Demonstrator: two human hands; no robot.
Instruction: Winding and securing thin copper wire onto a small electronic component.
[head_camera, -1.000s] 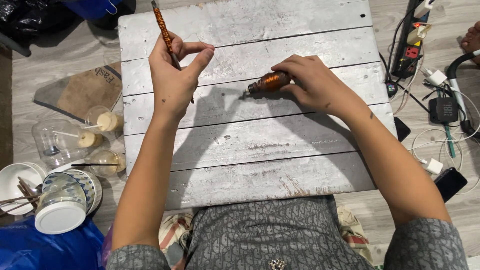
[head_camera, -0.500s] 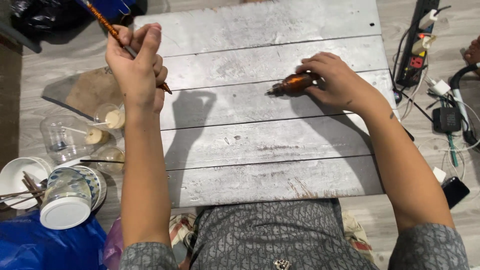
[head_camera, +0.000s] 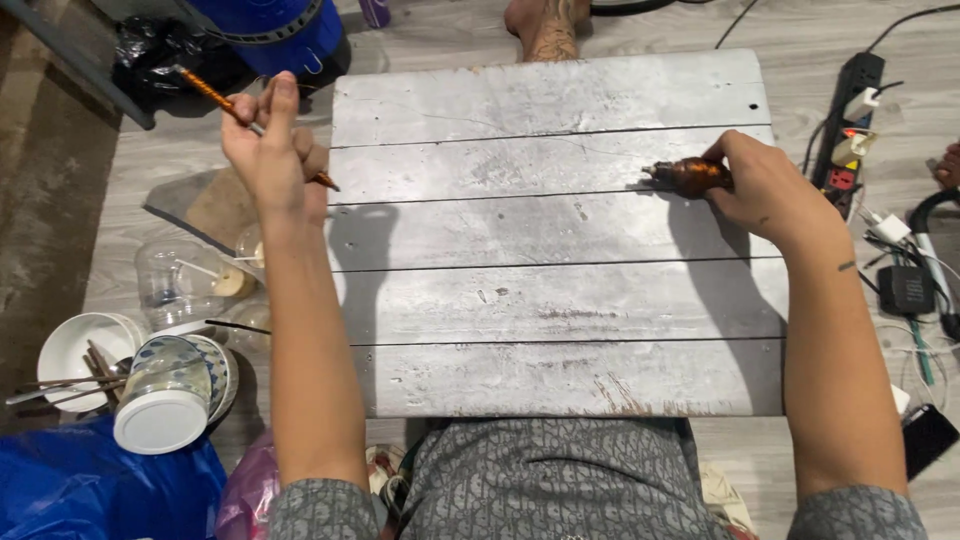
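My left hand (head_camera: 272, 150) is raised past the left edge of a grey plank board (head_camera: 550, 300) and grips a thin brown spiralled stick (head_camera: 210, 93) that slants up to the left. My right hand (head_camera: 765, 185) rests on the board near its right edge, closed around a dark brown rotary hand tool (head_camera: 688, 175) whose tip points left. The board lies across my lap and the floor.
Left of the board sit clear plastic cups (head_camera: 180, 280), a white bowl with sticks (head_camera: 75, 355), a lidded jar (head_camera: 165, 410) and a blue bag (head_camera: 80, 490). A power strip (head_camera: 850, 120) with plugs and cables lies at the right. Someone's foot (head_camera: 545, 28) is beyond the far edge.
My left hand has carried the stick off the board, out to the left. My right hand with the tool has stayed near the board's right edge.
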